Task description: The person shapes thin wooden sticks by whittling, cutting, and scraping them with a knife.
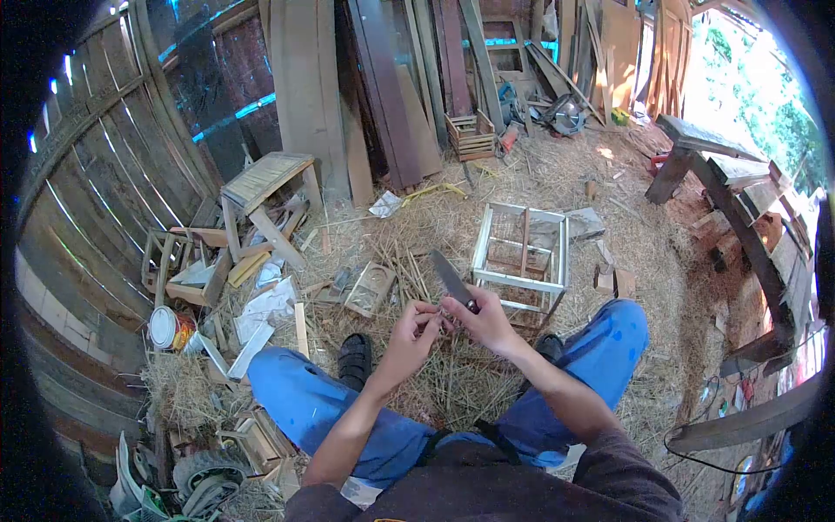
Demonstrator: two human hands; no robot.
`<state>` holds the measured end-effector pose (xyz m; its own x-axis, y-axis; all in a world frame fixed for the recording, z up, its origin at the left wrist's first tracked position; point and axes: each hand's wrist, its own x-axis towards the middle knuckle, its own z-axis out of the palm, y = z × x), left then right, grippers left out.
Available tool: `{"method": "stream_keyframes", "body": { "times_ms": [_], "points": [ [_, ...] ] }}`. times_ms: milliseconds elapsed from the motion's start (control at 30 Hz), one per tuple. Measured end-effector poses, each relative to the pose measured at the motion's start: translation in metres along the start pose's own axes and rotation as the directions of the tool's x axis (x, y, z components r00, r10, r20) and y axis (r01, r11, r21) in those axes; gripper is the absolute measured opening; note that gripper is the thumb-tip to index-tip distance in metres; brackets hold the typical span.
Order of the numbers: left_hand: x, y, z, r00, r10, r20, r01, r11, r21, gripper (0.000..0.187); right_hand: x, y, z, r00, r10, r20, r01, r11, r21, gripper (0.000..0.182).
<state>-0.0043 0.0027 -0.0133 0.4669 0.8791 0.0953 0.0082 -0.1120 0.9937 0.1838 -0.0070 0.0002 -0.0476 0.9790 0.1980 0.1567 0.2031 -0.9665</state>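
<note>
My right hand (481, 322) is closed round the handle of a knife (450, 280), whose broad dark blade points up and away to the left. Close beside it, my left hand (416, 332) has its fingertips pinched together. Whatever lies in that pinch is too small to name. Both hands are held between my knees, above the straw-covered ground. Just beyond the right hand stands a small wooden frame (522, 283) with pale rails and a brown crossbar.
Thin sticks and shavings cover the ground (417, 235). A small wooden table (268, 178) stands at left, near scrap wood and a white bucket (162, 326). Boards (304, 96) lean on the back wall, beside a slatted crate (470, 137) and a circular saw (567, 115). A timber bench (739, 200) is at right.
</note>
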Motion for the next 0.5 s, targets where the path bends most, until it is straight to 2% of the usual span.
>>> {"method": "stream_keyframes", "body": {
  "times_ms": [100,167,233,267,333,433,500],
  "points": [
    [-0.003,0.022,0.000,0.997,-0.074,0.023,0.075,0.997,-0.034,0.033,0.002,-0.010,-0.005,0.990,-0.058,-0.125,0.056,0.998,-0.021,0.021],
    [-0.003,0.021,-0.001,0.996,-0.078,0.035,0.080,0.996,-0.037,0.034,0.006,-0.014,-0.013,0.988,-0.031,-0.151,0.028,0.999,-0.022,0.022],
    [-0.003,0.012,-0.002,1.000,-0.028,-0.001,0.028,0.999,0.040,0.034,0.007,-0.009,-0.016,0.985,0.034,-0.171,-0.046,0.997,-0.067,0.021],
    [-0.003,0.007,-0.002,1.000,0.000,-0.017,0.001,0.997,0.079,0.034,0.005,-0.007,-0.014,0.985,-0.013,-0.173,-0.014,0.988,-0.154,0.020],
    [-0.002,0.003,-0.003,0.998,0.013,-0.066,-0.012,1.000,0.014,0.033,0.002,-0.012,-0.013,0.979,-0.113,-0.170,0.052,0.943,-0.328,0.019],
    [-0.004,0.010,-0.004,0.994,0.034,-0.101,-0.034,0.999,0.001,0.032,0.007,-0.018,-0.024,0.944,-0.179,-0.276,0.051,0.908,-0.416,0.019],
    [-0.006,0.017,-0.003,0.991,0.041,-0.125,-0.039,0.999,0.025,0.031,0.008,-0.008,-0.019,0.904,-0.322,-0.282,0.162,0.867,-0.471,0.020]
  ]
}}
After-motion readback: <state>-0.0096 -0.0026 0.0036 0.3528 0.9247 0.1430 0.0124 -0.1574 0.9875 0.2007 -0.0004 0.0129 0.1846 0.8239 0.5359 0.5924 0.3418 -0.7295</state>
